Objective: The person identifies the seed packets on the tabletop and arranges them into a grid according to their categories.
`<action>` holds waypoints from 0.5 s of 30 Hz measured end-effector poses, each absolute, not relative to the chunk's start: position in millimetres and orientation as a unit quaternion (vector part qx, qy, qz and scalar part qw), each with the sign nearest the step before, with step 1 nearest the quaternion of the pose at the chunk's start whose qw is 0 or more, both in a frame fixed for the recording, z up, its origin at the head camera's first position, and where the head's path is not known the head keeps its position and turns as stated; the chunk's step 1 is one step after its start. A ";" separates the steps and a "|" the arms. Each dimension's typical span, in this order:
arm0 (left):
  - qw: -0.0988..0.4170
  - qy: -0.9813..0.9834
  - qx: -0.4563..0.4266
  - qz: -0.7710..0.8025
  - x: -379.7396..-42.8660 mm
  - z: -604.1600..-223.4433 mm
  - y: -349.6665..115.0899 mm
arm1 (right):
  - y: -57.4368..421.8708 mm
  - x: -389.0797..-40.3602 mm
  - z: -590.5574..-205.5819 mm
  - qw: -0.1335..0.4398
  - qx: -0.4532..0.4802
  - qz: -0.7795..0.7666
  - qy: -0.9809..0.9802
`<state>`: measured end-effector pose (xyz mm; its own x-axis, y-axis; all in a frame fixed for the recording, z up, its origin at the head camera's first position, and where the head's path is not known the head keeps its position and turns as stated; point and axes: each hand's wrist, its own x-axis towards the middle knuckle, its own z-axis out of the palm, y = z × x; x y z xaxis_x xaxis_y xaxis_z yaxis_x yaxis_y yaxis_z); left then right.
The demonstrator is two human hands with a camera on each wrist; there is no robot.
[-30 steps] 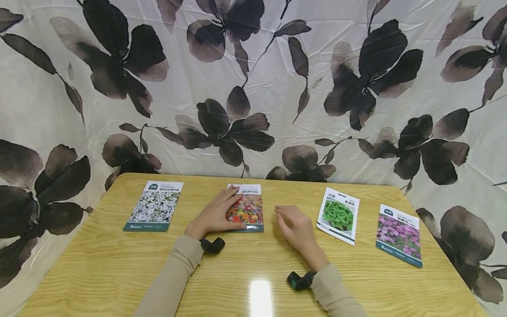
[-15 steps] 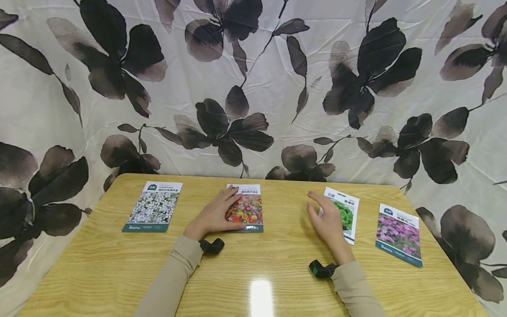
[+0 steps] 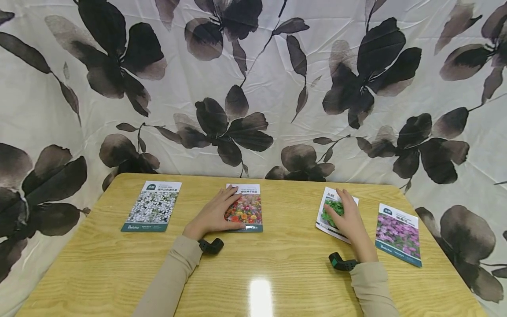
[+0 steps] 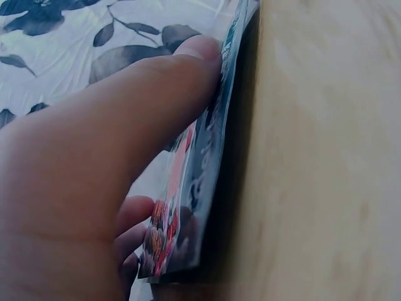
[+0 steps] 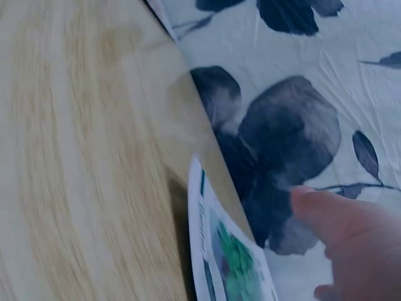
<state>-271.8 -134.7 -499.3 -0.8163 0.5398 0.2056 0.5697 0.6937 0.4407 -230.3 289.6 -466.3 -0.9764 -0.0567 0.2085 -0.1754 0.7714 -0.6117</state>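
My left hand [image 3: 214, 214] rests over the left part of a seed packet with a mixed red and orange flower picture [image 3: 250, 210]. In the left wrist view the thumb [image 4: 172, 84] lies on the packet's near strip [image 4: 203, 169], fingers at its far side. My right hand [image 3: 352, 220] is spread above a seed packet with green leaves [image 3: 329, 223], covering its right half. The right wrist view has the thumb [image 5: 351, 226] apart from that packet's surface [image 5: 235, 263]; whether other fingers touch it is hidden.
At the table's left lies a white-flower seed packet [image 3: 152, 208]. A pink-purple flower packet [image 3: 398, 233] lies right of my right hand. The wooden table [image 3: 222, 281] ends at a floral cloth [image 3: 285, 97] behind. Each wrist wears a black camera [image 3: 211, 246].
My right hand has moved right, from beside the mixed-flower packet to over the green-leaf packet, and its fingers have spread. My left hand has stayed on its packet.
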 end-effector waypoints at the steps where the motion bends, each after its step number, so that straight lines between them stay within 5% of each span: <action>1: 0.029 -0.920 -0.300 -0.249 -271.9 -499.5 -134.7 | 292.8 -229.9 -466.2 0.071 0.060 0.326 -0.941; 15: 0.025 -0.922 -0.299 -0.245 -270.7 -499.9 -135.7 | 304.7 -225.1 -476.1 -0.040 0.063 0.286 -0.955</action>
<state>-270.7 -135.7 -499.9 -0.8202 0.5386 0.1929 0.5634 0.7018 0.4359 -225.1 304.7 -476.1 -0.9888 -0.1438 -0.0407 -0.0977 0.8282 -0.5518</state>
